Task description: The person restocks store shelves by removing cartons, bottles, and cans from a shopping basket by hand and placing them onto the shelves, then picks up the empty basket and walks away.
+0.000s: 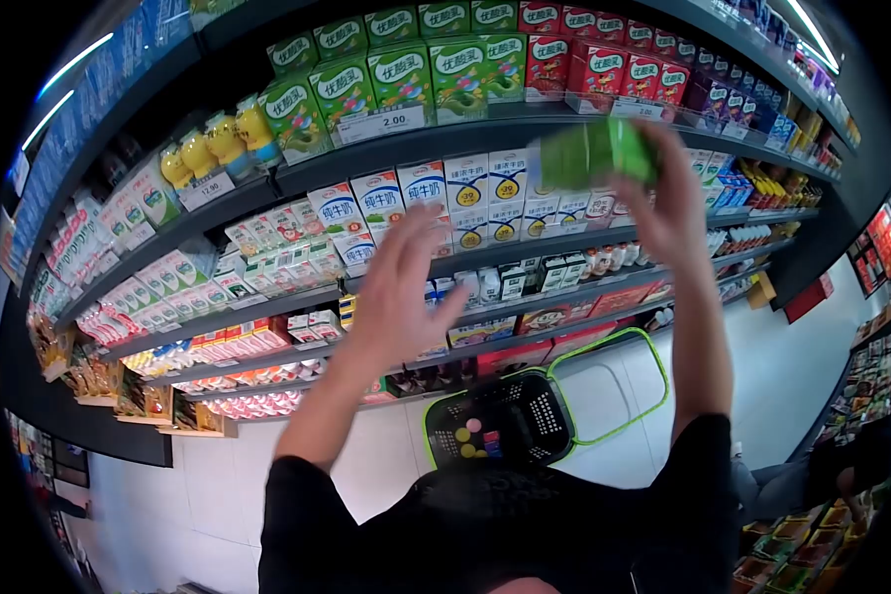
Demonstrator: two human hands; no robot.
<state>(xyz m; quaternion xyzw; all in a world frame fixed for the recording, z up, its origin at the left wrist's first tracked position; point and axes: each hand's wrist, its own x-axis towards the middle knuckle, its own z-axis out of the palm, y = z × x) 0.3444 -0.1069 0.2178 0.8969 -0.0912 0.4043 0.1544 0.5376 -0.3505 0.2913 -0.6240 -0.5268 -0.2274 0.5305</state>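
Note:
My right hand grips a green drink carton, smeared by motion, in front of the upper shelf. My left hand is raised with its fingers apart and nothing in it. Behind my left fingers stand blue-and-white milk cartons; I cannot tell whether I touch them. Green drink cartons of a similar colour line the shelf above, beside red ones. Below my hands, a black basket with a green rim rests on the floor, with a few small round and coloured items inside.
Curved store shelves wrap around in front of me, packed with cartons and bottles. Yellow bottles stand at the upper left. The basket's green handle lies out to the right over pale floor tiles. Another person is at the lower right.

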